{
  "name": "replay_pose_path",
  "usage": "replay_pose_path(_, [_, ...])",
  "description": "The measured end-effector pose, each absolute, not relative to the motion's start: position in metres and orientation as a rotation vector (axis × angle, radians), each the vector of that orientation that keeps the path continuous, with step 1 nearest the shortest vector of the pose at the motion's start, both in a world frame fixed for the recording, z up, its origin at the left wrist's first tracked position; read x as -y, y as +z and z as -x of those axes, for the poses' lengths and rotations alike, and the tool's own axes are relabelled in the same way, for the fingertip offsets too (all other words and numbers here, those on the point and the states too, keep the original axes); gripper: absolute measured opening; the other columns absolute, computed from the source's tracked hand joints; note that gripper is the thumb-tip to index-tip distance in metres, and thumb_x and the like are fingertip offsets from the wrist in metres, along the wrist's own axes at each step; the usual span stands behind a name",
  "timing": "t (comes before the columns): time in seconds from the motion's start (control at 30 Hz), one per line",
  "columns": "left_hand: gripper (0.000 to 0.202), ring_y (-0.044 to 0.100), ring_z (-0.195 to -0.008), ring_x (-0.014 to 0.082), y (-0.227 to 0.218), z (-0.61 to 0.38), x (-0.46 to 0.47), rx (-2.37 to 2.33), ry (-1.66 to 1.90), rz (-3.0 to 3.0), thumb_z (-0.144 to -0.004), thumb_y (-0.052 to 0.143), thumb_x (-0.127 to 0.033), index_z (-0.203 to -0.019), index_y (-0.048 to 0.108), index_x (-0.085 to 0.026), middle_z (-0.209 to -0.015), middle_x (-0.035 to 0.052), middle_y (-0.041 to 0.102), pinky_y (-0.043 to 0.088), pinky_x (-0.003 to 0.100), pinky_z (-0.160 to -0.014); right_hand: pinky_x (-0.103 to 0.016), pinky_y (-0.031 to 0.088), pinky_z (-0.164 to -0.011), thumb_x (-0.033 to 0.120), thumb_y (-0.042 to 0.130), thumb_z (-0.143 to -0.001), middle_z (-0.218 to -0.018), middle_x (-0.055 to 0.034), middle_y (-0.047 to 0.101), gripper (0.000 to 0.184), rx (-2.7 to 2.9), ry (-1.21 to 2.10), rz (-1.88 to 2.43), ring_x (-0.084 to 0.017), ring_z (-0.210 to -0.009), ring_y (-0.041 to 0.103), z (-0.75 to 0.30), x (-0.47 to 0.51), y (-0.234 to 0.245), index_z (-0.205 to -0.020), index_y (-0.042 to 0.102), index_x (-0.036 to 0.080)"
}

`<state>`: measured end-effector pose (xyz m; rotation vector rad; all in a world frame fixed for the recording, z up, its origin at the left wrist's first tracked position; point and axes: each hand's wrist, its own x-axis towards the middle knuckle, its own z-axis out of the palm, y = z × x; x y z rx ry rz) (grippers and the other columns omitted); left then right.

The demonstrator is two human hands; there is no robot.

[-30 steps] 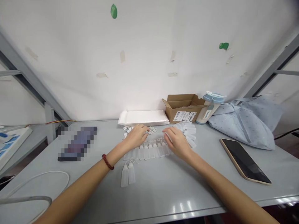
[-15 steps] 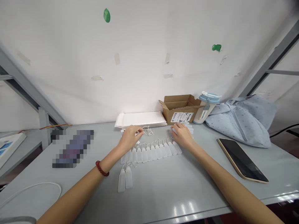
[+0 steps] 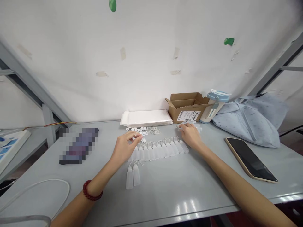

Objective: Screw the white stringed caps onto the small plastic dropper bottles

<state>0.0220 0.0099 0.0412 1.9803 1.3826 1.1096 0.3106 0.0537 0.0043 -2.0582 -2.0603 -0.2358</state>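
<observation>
My left hand (image 3: 126, 145) is pinched, thumb against fingertips, just in front of several small white caps (image 3: 145, 133). Something small and pale shows at its fingertips, too small to name. My right hand (image 3: 191, 135) is curled over the pile of clear plastic bottles (image 3: 197, 127) before the carton, its fingers closed around a bottle there. Between the hands runs a slanting row of small translucent bottles (image 3: 165, 150) with looped white cords at their necks. Two more corded bottles (image 3: 136, 175) lie nearer me. Loose white cords (image 3: 153, 130) lie beside the caps.
White padded envelopes (image 3: 149, 117) lie against the wall. Beside them are an open cardboard box (image 3: 187, 110), a blue-lidded cup (image 3: 214, 105) and a light blue cloth bag (image 3: 251, 121). A phone (image 3: 251, 159) lies right; a blurred dark item (image 3: 80, 146) lies left, near a white cable (image 3: 67, 186).
My left hand has drawn back toward me and left from the caps, uncovering them. The right hand stays at the bottle pile, its fingers shifted slightly. The view has tilted a little.
</observation>
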Motion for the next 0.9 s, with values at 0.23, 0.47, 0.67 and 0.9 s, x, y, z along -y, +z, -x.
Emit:
replay_pose_path(0.23, [0.015, 0.062, -0.079, 0.0185, 0.049, -0.025, -0.002, -1.364, 1.147, -1.818, -0.078, 0.062, -0.032, -0.077, 0.069, -0.019, -0.085, 0.0036, 0.070, 0.049, 0.030, -0.073, -0.034, 0.037, -0.075, 0.009, 0.042, -0.084, -0.095, -0.0144, 0.064, 0.034, 2.061, -0.187, 1.994, -0.029, -0.093, 0.053, -0.313, -0.054, 0.003, -0.111, 0.062, 0.015])
replay_pose_path(0.47, [0.012, 0.065, -0.079, 0.0187, 0.047, -0.028, 0.000, -1.227, 1.185, -1.622, -0.074, 0.064, -0.028, -0.078, 0.068, -0.017, -0.081, 0.0038, 0.068, 0.054, 0.031, -0.074, -0.033, 0.041, -0.075, 0.017, 0.047, -0.082, -0.088, -0.0087, 0.058, 0.028, 2.030, -0.125, 1.780, -0.026, -0.088, 0.051, -0.300, -0.041, 0.011, -0.108, 0.058, 0.019])
replay_pose_path(0.67, [0.007, 0.063, -0.078, 0.0160, 0.045, -0.036, 0.007, -1.165, 1.219, -1.582, -0.074, 0.065, -0.024, -0.075, 0.066, -0.017, -0.080, 0.0021, 0.066, 0.053, 0.028, -0.073, -0.033, 0.043, -0.070, 0.016, 0.045, -0.086, -0.080, -0.0058, 0.052, 0.021, 2.074, -0.045, 1.279, -0.022, -0.080, 0.051, -0.275, -0.018, 0.016, -0.102, 0.058, 0.019])
replay_pose_path(0.9, [0.010, 0.060, -0.082, 0.0165, 0.048, -0.047, 0.020, -1.088, 1.213, -1.707, -0.080, 0.059, -0.023, -0.078, 0.067, -0.018, -0.082, 0.0031, 0.065, 0.052, 0.029, -0.077, -0.031, 0.043, -0.066, 0.022, 0.047, -0.091, -0.079, -0.0054, 0.054, 0.016, 2.143, 0.028, 0.911, -0.019, -0.074, 0.050, -0.246, 0.015, 0.027, -0.105, 0.056, 0.018])
